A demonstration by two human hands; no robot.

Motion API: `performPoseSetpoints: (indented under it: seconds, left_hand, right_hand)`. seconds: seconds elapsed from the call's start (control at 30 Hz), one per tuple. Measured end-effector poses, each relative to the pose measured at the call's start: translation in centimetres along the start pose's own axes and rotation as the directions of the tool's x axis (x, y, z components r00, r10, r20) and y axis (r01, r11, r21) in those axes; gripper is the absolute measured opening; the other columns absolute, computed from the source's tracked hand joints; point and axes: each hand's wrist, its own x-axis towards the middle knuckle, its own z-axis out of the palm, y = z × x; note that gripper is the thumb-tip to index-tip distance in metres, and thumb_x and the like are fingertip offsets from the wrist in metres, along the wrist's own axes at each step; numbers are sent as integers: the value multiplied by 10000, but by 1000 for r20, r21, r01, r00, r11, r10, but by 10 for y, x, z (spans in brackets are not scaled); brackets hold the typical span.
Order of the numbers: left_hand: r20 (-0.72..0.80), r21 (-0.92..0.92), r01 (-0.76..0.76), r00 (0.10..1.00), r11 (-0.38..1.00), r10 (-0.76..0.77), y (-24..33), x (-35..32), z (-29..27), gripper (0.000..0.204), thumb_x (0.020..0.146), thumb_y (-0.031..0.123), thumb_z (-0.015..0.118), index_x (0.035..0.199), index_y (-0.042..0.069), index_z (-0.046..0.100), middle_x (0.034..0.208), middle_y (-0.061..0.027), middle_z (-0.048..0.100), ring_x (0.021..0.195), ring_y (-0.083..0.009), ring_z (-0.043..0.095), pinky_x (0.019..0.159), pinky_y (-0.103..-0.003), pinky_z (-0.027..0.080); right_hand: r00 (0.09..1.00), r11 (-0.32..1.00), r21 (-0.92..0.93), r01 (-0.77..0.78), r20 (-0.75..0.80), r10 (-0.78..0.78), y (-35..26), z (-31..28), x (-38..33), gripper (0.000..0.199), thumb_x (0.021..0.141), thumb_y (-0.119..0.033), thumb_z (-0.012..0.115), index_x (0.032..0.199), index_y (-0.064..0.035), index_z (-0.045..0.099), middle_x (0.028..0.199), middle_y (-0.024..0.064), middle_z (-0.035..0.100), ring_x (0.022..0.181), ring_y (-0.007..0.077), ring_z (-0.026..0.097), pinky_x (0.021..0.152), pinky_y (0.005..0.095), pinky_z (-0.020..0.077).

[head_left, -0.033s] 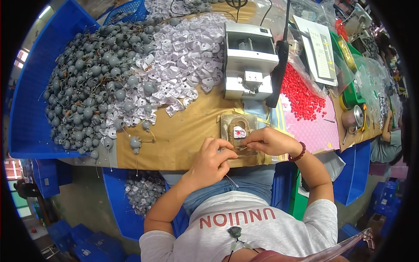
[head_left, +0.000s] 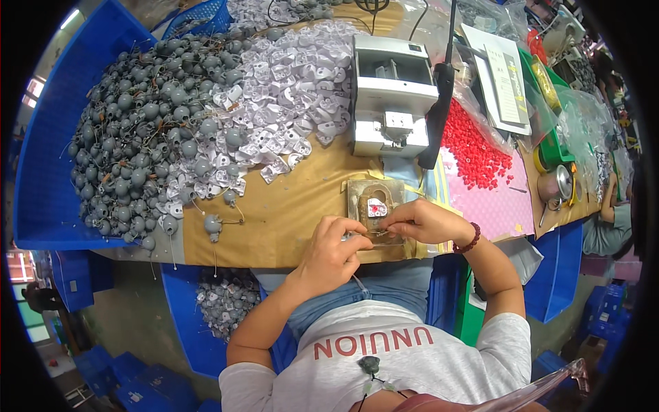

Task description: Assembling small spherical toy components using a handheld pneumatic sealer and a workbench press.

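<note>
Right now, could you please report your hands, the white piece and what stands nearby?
Left hand, right hand: over block's near edge; grip unclear. White piece: in block's recess. Machine: beyond block.

The left hand (head_left: 331, 253) has been shifted by a barely visible amount, its fingertips being drawn slightly to the left. The pale strand (head_left: 360, 283) hanging on the near side of that hand has also been displaced leftward, its outline now being blurred.
</note>
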Motion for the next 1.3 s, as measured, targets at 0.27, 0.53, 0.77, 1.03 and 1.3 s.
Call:
performPoseSetpoints:
  seconds: [0.27, 0.53, 0.77, 1.03, 1.3]
  left_hand:
    - [17, 104, -84, 996, 991, 82, -9, -2, 15, 283, 695, -55, 685, 942, 78, 717, 1112, -50, 652, 1073, -319, 559, 921, -414, 502]
    - [61, 111, -99, 994, 989, 93, -18, 6, 27, 258, 707, -47, 690, 936, 69, 710, 1063, -65, 654, 1072, -327, 562, 926, -429, 507]
    - [72, 114, -94, 994, 989, 86, -19, 7, 25, 247, 711, -49, 686, 930, 64, 706, 1044, -66, 653, 1063, -328, 566, 920, -427, 509]
    - [-67, 337, 33, 998, 941, -11, -11, 17, 29, 452, 749, -8, 684, 1190, 91, 685, 1207, -97, 613, 1174, -330, 547, 992, -455, 462]
    - [-22, 526, -44, 998, 849, 66, -30, 14, 52, 488, 783, 55, 692, 1266, 29, 638, 1275, -112, 610, 1264, -320, 534, 1028, -461, 440]
  right_hand:
    - [872, 879, -442, 178, -343, -349, 13, 23, 13, 178, 825, -46, 714, 1002, -46, 728, 884, 110, 663, 813, 315, 653, 729, 412, 532]
    - [816, 639, -745, 193, -240, -526, 15, 28, 17, 261, 778, -122, 678, 1035, -86, 696, 962, 72, 604, 904, 269, 597, 812, 391, 476]
    - [843, 572, -797, 195, -163, -513, 15, 31, 10, 307, 814, -135, 641, 1107, -50, 664, 959, 75, 577, 916, 250, 578, 783, 378, 456]
    - [859, 521, -833, 185, -120, -498, 8, 26, 4, 296, 819, -141, 631, 1097, -46, 675, 1013, 81, 584, 996, 255, 570, 815, 388, 444]
    - [847, 396, -906, 153, -86, -524, -5, 20, 6, 336, 817, -172, 635, 1125, -57, 702, 1129, 97, 606, 1199, 284, 539, 965, 444, 446]
